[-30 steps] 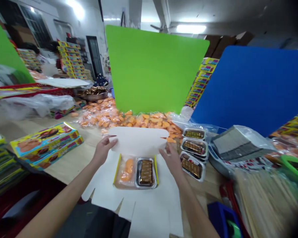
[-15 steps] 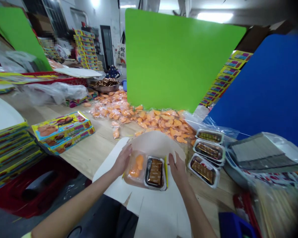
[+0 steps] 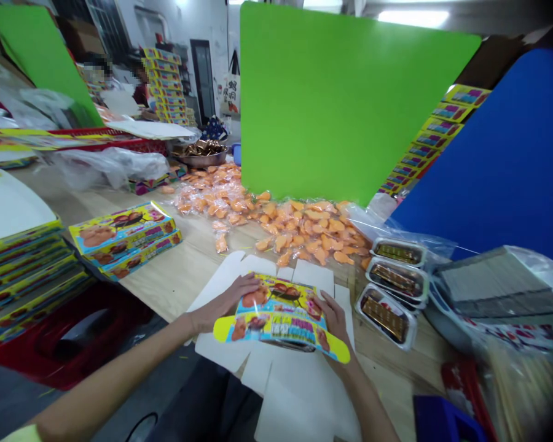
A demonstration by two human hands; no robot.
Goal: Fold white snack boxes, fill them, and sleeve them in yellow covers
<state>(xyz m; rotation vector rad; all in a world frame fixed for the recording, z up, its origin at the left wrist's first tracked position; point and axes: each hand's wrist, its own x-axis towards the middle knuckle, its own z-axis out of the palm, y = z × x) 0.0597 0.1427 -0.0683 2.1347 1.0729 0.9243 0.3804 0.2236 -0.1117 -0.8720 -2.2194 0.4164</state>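
A colourful printed cardboard box (image 3: 283, 301) lies in front of me on flat white card sheets (image 3: 299, 393). Its lid is folded down over the contents, and its yellow-ended front flap still sticks out toward me. My left hand (image 3: 228, 301) grips the box's left side, fingers on the top edge. On the right side, my right hand (image 3: 335, 319) holds it the same way. Only a sliver of the tray inside shows below the flap. To the right stand several foil trays (image 3: 387, 316) with dark packets in them.
Orange wrapped pieces (image 3: 313, 230) spread behind the card, before a green board (image 3: 350, 104). Two closed boxes (image 3: 124, 233) are stacked at left, beside a pile of open ones (image 3: 27, 264). A blue board (image 3: 502, 166) and a blue plastic object (image 3: 447, 420) are at right.
The white-sided lid has come down toward me, covering the orange piece and the foil tray. Its printed face now shows. Both hands stay at the box's sides.
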